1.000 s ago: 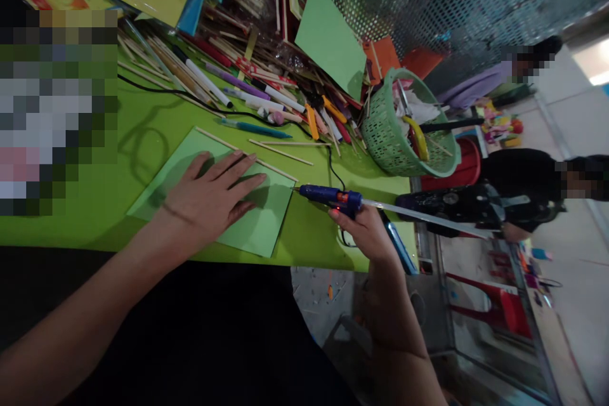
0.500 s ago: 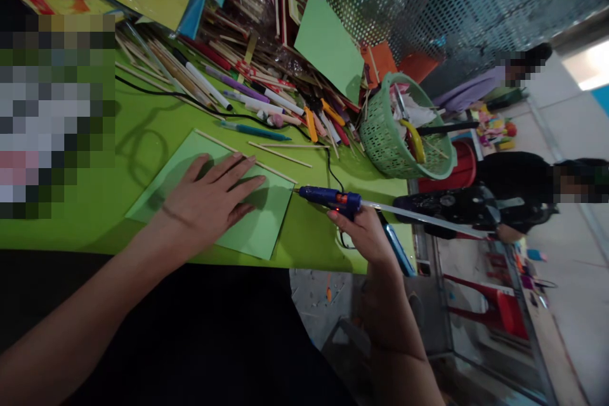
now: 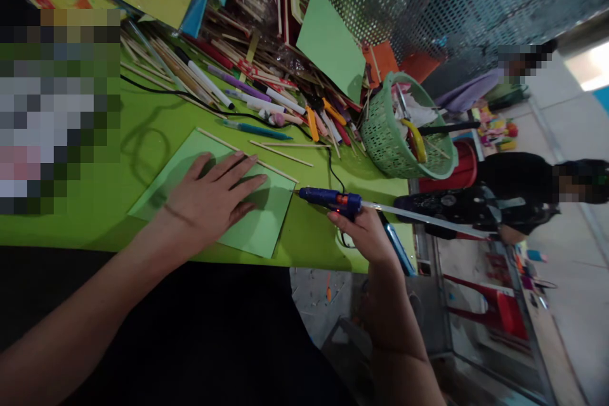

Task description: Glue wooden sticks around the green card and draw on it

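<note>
A light green sheet of paper lies on the green tabletop. Along its far edge runs a thin wooden stick. My left hand rests flat on the sheet, fingers spread, with the fingertips at the stick. My right hand is wrapped round a blue hot glue gun, whose small light glows red. A long translucent glue stick sticks out of its back. The gun's nozzle is at the right corner of the paper, close to the stick's end; whether it touches cannot be made out.
Two loose sticks and a teal pen lie beyond the paper. Behind them are heaped markers, sticks and coloured paper. A green basket stands at the right, and a blue object lies by the right hand. Other people are in the background.
The glue gun's nozzle has shifted very slightly left over the paper's corner. My left hand stays in place on the sheet; the whole view has moved only slightly.
</note>
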The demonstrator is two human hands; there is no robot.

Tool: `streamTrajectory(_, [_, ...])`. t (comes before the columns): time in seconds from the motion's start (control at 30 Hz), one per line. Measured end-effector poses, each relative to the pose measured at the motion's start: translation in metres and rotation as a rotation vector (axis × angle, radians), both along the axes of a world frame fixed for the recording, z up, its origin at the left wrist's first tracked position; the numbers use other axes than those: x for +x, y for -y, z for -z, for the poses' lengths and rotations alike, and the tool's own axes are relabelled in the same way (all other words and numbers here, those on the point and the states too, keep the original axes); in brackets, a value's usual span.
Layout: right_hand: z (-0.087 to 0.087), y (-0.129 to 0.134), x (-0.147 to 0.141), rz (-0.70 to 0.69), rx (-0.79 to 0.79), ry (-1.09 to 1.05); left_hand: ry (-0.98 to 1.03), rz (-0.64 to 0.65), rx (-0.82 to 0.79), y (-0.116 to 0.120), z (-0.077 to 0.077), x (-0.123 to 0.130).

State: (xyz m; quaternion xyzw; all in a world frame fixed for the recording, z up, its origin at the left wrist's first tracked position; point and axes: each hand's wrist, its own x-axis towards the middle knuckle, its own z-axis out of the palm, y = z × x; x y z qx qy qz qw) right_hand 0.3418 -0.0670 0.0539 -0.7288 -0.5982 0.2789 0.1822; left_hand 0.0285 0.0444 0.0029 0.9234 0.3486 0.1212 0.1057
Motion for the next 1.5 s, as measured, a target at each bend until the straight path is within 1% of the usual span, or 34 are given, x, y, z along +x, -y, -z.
streamTrajectory(0.13, [-0.004, -0.001, -0.001, 0.021, -0.024, 0.004, -0.017, -0.006, 0.006, -0.001, 0.0, 0.0])
streamTrajectory(0.2, [-0.005, -0.002, -0.001, 0.024, -0.014, 0.007, -0.021, -0.003, 0.041, -0.002, 0.002, 0.0])
streamTrajectory(0.33, [-0.003, -0.002, 0.0, 0.021, -0.002, 0.008, -0.013, 0.007, 0.096, -0.002, 0.005, 0.001])
streamTrajectory(0.57, [-0.002, 0.005, 0.001, 0.019, -0.022, 0.015, -0.019, -0.001, -0.004, -0.002, 0.005, -0.001])
streamTrajectory(0.73, [-0.003, 0.005, -0.001, 0.041, -0.023, 0.001, 0.0, -0.012, -0.003, -0.002, 0.008, -0.001])
streamTrajectory(0.97, [-0.004, 0.005, -0.002, 0.03, -0.024, 0.021, 0.024, 0.018, 0.013, -0.001, 0.005, -0.001])
streamTrajectory(1.1, [-0.003, 0.006, -0.001, 0.019, -0.025, 0.024, -0.001, 0.029, 0.015, -0.001, 0.004, -0.001])
streamTrajectory(1.23, [-0.003, 0.005, -0.002, 0.029, -0.021, 0.013, 0.015, 0.023, 0.005, -0.001, 0.004, -0.001])
streamTrajectory(1.5, [-0.011, 0.004, -0.007, 0.004, -0.047, 0.019, 0.04, 0.029, -0.001, -0.001, 0.005, -0.001])
